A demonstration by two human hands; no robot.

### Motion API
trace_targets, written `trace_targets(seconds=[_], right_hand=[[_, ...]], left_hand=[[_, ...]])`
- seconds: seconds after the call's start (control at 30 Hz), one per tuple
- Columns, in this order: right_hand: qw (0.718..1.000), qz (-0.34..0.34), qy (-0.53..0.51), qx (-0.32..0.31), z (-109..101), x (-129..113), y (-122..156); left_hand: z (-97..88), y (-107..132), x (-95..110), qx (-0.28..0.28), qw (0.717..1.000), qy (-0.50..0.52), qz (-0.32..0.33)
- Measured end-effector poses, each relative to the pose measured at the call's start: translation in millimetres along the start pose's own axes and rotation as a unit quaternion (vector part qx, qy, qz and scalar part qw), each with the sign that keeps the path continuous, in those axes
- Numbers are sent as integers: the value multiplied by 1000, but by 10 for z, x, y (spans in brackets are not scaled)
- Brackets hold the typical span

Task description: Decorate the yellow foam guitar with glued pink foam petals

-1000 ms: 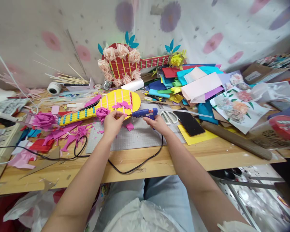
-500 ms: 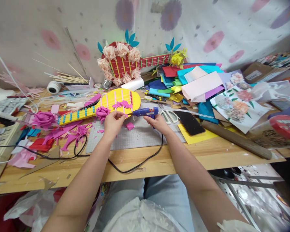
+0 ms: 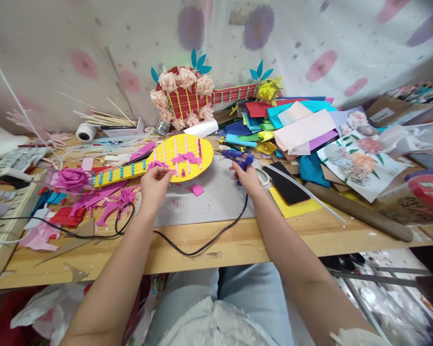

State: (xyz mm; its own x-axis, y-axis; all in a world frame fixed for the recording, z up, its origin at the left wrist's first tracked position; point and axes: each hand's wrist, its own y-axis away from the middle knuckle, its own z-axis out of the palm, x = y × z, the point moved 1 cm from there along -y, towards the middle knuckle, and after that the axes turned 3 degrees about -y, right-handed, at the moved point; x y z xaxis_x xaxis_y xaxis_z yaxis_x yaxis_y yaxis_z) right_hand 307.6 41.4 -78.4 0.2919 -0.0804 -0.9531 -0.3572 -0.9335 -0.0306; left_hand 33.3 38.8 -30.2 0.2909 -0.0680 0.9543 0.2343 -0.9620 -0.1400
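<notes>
My left hand (image 3: 154,181) is closed on a small pink paper flower (image 3: 158,165) and holds it against the lower edge of a yellow paper guitar (image 3: 187,151), which lies flat and carries pink petal shapes. My right hand (image 3: 248,178) grips a blue hot glue gun (image 3: 238,157) just right of the guitar's round body, its nozzle pointing left and clear of the paper. The gun's black cord (image 3: 202,246) loops over the table's front edge. A loose pink scrap (image 3: 197,190) lies on the grey cutting mat (image 3: 220,199) between my hands.
A red paper guitar (image 3: 191,98) with pale flowers leans on the back wall. Stacked coloured paper (image 3: 296,125), a black phone (image 3: 286,185), scissors (image 3: 263,177) and a wooden roller (image 3: 361,212) lie right. A pink flower (image 3: 70,178), pink scraps and a tape roll (image 3: 85,132) lie left.
My right hand drew the glue gun away to the right, off the flower. My left hand moved the pink flower left and set it against the yellow guitar.
</notes>
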Motion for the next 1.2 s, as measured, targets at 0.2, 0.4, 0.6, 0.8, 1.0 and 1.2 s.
trace_targets(seconds=[0.2,0.4,0.6,0.8,1.0,1.2], right_hand=[[982,-38,182,36,203,-10,-108],[965,-66,254,-1,111,-35,38],[921,-113,373,-18,-114,-149,421],[919,-222,314,-88,201,-474,602],[887,-369,258,-102,832,-781,437],[886,-347,284,-115,1188,-826,366]], left_hand=[[-128,-89,-83,3,1000,3,7],[-104,-74,-122,-33,999,-20,23],[-175,-210,-62,-56,994,-78,53],[-208,-312,42,-71,981,-167,72],[-224,-346,125,-109,960,-246,82],[-283,-423,88,-85,962,-247,79]])
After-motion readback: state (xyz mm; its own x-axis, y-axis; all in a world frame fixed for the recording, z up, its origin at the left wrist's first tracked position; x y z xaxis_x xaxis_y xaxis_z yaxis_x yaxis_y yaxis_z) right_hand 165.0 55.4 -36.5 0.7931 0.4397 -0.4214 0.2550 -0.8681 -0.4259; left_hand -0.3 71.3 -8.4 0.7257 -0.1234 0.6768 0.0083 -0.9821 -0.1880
